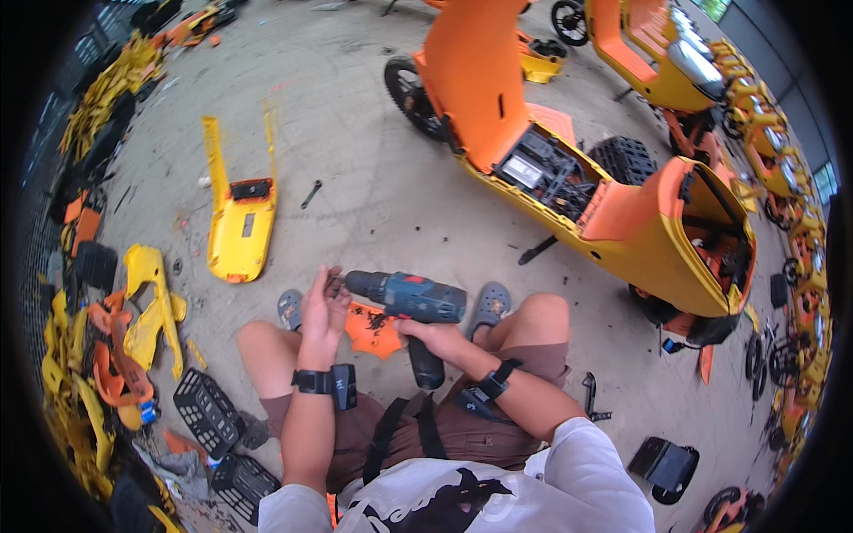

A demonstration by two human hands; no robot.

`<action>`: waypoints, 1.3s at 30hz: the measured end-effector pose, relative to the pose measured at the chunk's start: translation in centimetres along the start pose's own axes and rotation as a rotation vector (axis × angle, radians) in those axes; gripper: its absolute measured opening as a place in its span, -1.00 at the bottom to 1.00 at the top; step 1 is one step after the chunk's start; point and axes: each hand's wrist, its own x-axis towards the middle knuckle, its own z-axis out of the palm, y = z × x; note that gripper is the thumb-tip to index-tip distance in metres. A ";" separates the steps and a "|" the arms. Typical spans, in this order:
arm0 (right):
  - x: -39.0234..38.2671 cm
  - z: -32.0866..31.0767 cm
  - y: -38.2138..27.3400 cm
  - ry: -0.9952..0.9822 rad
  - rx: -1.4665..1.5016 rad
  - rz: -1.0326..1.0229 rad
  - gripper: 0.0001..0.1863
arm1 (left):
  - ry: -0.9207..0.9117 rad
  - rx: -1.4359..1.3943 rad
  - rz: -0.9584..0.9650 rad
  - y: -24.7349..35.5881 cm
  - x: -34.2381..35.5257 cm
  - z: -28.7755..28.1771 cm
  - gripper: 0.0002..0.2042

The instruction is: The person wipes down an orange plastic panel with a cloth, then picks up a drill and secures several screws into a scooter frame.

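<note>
My right hand is wrapped round the handle of a blue and black cordless drill, which lies level with its chuck pointing left. Just off the chuck, my left hand is raised with curled fingers. Small dark bits show at its fingertips, too small to name. Below the drill, an orange plastic piece on the ground carries a heap of small dark screws. Ahead to the right stands an orange and yellow scooter with its floor panel off, baring a battery and wiring.
A yellow scooter panel and a small dark tool lie ahead left. Black grilles and piled plastic parts line the left side. A black case lies at lower right. More scooters stand along the right.
</note>
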 end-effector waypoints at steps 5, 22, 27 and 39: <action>0.0 0.2 0.0 -0.002 -0.021 0.029 -0.85 | 0.002 0.050 0.086 -0.1 0.0 -0.4 -0.81; -11.1 -6.9 -17.4 0.333 0.342 -0.136 -0.53 | 0.025 0.070 0.035 0.1 -0.3 -0.3 -0.70; -12.0 -15.3 -16.8 0.794 0.074 -0.372 -0.76 | 0.004 -0.061 0.043 -0.1 -0.5 -0.8 -0.56; -4.9 -28.8 -1.1 1.213 0.327 -0.183 -0.89 | 0.060 -0.055 0.001 -0.2 -0.5 -2.1 -0.61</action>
